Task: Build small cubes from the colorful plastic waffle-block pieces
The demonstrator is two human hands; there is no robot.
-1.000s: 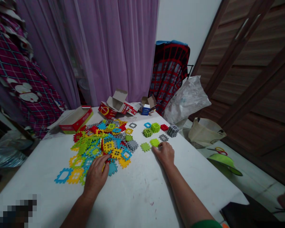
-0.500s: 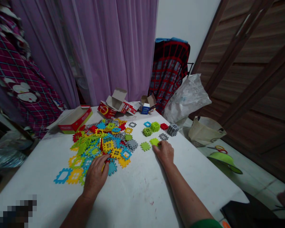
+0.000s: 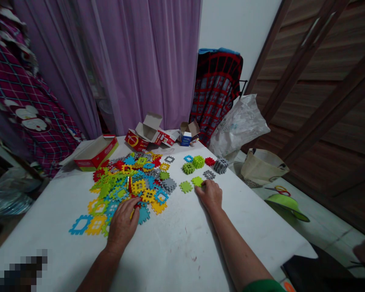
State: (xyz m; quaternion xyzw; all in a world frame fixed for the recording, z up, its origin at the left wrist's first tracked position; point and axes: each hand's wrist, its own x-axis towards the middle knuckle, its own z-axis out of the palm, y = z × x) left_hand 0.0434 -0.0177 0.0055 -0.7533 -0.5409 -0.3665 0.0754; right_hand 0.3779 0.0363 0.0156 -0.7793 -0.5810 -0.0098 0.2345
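Interlocking plastic tiles in yellow, blue, green, red and grey lie in a loose pile on the white table. My left hand rests at the pile's near edge, fingers stretched over it and thumb apart; bits of yellow and red show between thumb and fingers. To the right, my right hand pinches the near edge of a flat lime-green tile, its fingertips partly hidden. Beside that lies another green tile. Behind them are a green stack, a darker green stack and a grey stack.
A grey tile, a red piece and a blue tile lie near the stacks. Opened cartons stand at the back: a red-green box, a red box and a blue box. A cloth bag stands beyond the right edge.
Both hands stay where they were, and the tiles lie as before. Only a very slight shift of the camera view shows.
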